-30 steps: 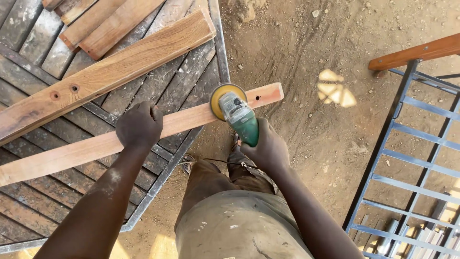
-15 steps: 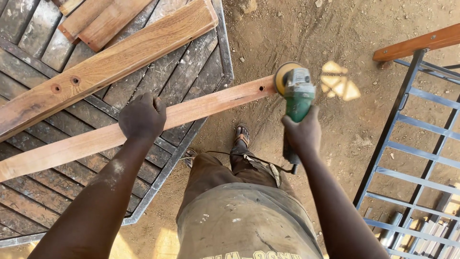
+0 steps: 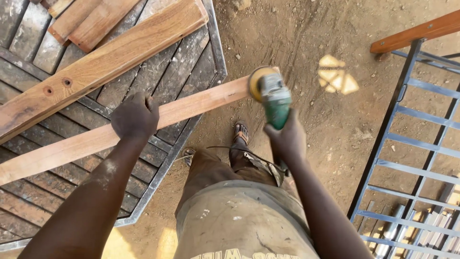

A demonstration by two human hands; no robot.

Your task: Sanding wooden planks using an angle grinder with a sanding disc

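Pressing palm-down with fingers spread, the left hand [image 3: 135,116] pins a long pale wooden strip [image 3: 191,103] across the slatted tabletop [image 3: 167,72]; the strip's far end juts past the tabletop's metal rim over the dirt ground [image 3: 306,38]; the right hand [image 3: 287,139] is wrapped tight round a green angle grinder [image 3: 274,100], whose yellow disc [image 3: 255,82] meets that overhanging end; a broader plank [image 3: 96,67] lies just beside the strip; a blue metal frame [image 3: 407,153] stands to the right.

Sunlit patches [image 3: 337,75] fall on a dirt floor [image 3: 297,33], a slatted metal-framed table [image 3: 189,52] stands left, and a blue metal frame [image 3: 407,158] stands right.
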